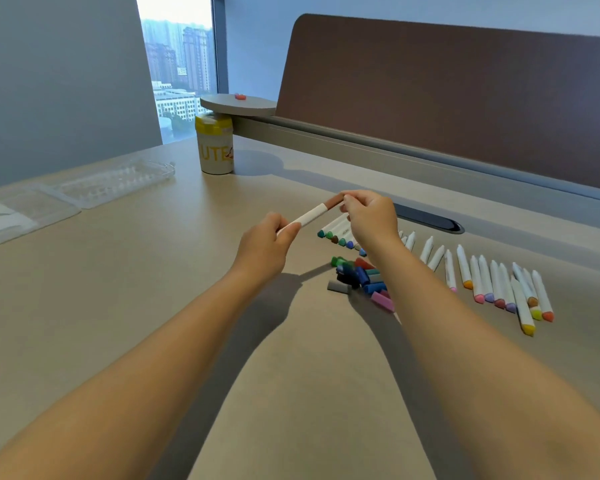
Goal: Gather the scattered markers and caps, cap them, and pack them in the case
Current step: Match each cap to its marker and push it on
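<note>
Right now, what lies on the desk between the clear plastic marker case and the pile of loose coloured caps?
Head view: bare desk surface; only the left hand, gripping the white marker, hangs above it, between the clear plastic case and the cap pile.

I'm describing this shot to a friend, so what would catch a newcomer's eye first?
Mid-frame, the left hand and right hand hold a white marker with a brown cap above the table. Right of them lie uncapped markers and loose caps.

White plastic marker (309, 216) with brown cap (333, 201) is tilting between both hands' fingertips; loose coloured caps (361, 277) are lying below them, uncapped white markers (492, 282) rightward, clear plastic case (115, 183) open far left.
</note>
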{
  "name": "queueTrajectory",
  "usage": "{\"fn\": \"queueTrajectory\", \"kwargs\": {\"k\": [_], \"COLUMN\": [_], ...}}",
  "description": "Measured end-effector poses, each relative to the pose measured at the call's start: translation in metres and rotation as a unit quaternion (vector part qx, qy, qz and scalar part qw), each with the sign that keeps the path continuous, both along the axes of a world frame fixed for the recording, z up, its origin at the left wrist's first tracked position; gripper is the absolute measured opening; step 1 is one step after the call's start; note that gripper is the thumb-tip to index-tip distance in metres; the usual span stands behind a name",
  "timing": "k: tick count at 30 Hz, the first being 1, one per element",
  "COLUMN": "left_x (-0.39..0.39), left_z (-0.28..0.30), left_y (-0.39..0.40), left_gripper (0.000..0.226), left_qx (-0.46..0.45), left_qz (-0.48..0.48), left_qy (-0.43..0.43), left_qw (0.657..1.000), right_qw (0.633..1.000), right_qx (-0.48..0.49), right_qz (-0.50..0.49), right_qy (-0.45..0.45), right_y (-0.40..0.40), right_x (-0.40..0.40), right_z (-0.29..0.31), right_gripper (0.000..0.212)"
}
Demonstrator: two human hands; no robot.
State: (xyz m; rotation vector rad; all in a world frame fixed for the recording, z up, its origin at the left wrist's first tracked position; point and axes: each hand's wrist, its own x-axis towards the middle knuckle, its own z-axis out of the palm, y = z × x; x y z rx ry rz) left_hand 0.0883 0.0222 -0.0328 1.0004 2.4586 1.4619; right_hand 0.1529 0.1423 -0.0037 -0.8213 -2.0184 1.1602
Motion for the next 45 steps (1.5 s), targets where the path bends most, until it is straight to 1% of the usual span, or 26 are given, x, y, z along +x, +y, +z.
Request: {"fn": "queueTrajectory", "kwargs": {"k": [2, 4, 7, 8, 10, 12, 15, 17, 21, 24, 26, 28, 31, 33, 35, 37, 42, 45], "left_x": [-0.018, -0.038, -0.064, -0.071, -0.084, -0.093, -0.101, -0.103, -0.105, -0.102, -0.095, -0.084, -0.058, -0.038, -0.019, -0.001, 0.029, 0.037], "left_z": [-0.003, -0.007, -0.013, -0.015, -0.019, -0.022, -0.028, -0.032, -0.037, -0.034, -0.031, -0.028, -0.024, -0.021, -0.017, -0.013, -0.007, -0.005], "left_y": [0.010, 0.022, 0.040, 0.045, 0.057, 0.068, 0.078, 0.081, 0.081, 0.078, 0.073, 0.068, 0.059, 0.054, 0.054, 0.057, 0.083, 0.102], "left_gripper": [0.019, 0.016, 0.024, 0.025, 0.025, 0.026, 0.029, 0.031, 0.031, 0.033, 0.038, 0.039, 0.031, 0.027, 0.026, 0.025, 0.028, 0.034], "left_qx": [-0.045, -0.093, -0.148, -0.164, -0.197, -0.231, -0.282, -0.305, -0.323, -0.308, -0.279, -0.228, -0.149, -0.131, -0.131, -0.135, -0.175, -0.209], "left_qz": [0.011, 0.028, 0.041, 0.038, 0.028, 0.019, 0.017, 0.019, 0.022, 0.026, 0.024, 0.007, -0.039, -0.062, -0.085, -0.106, -0.142, -0.167], "left_qy": [0.003, 0.009, 0.034, 0.050, 0.089, 0.126, 0.185, 0.209, 0.222, 0.224, 0.224, 0.215, 0.186, 0.164, 0.145, 0.139, 0.144, 0.169], "left_qw": [0.999, 0.995, 0.988, 0.985, 0.976, 0.965, 0.941, 0.929, 0.920, 0.924, 0.934, 0.950, 0.970, 0.976, 0.977, 0.975, 0.963, 0.949], "right_qw": [0.998, 0.988, 0.959, 0.950, 0.933, 0.909, 0.876, 0.867, 0.874, 0.903, 0.931, 0.954, 0.972, 0.977, 0.978, 0.979, 0.983, 0.982], "right_qx": [0.043, 0.092, 0.135, 0.143, 0.157, 0.183, 0.206, 0.204, 0.198, 0.165, 0.128, 0.079, -0.010, -0.069, -0.116, -0.140, -0.147, -0.167], "right_qz": [0.001, -0.014, -0.035, -0.037, -0.040, -0.051, -0.059, -0.054, -0.055, -0.055, -0.055, -0.059, -0.077, -0.087, -0.091, -0.090, -0.080, -0.070], "right_qy": [-0.050, -0.124, -0.248, -0.277, -0.322, -0.370, -0.432, -0.451, -0.440, -0.392, -0.337, -0.283, -0.222, -0.181, -0.146, -0.120, -0.082, -0.061], "right_y": [0.014, 0.032, 0.054, 0.058, 0.061, 0.062, 0.063, 0.063, 0.063, 0.061, 0.059, 0.060, 0.063, 0.063, 0.061, 0.058, 0.057, 0.064], "right_x": [-0.010, -0.025, -0.051, -0.059, -0.073, -0.083, -0.094, -0.099, -0.101, -0.095, -0.081, -0.062, -0.025, -0.001, 0.022, 0.041, 0.077, 0.088], "right_z": [-0.004, -0.011, -0.022, -0.025, -0.029, -0.031, -0.035, -0.037, -0.040, -0.036, -0.030, -0.023, -0.014, -0.009, -0.004, -0.002, -0.007, -0.011], "right_gripper": [0.029, 0.026, 0.037, 0.035, 0.025, 0.019, 0.020, 0.022, 0.018, 0.018, 0.018, 0.019, 0.017, 0.014, 0.023, 0.022, 0.025, 0.025]}}
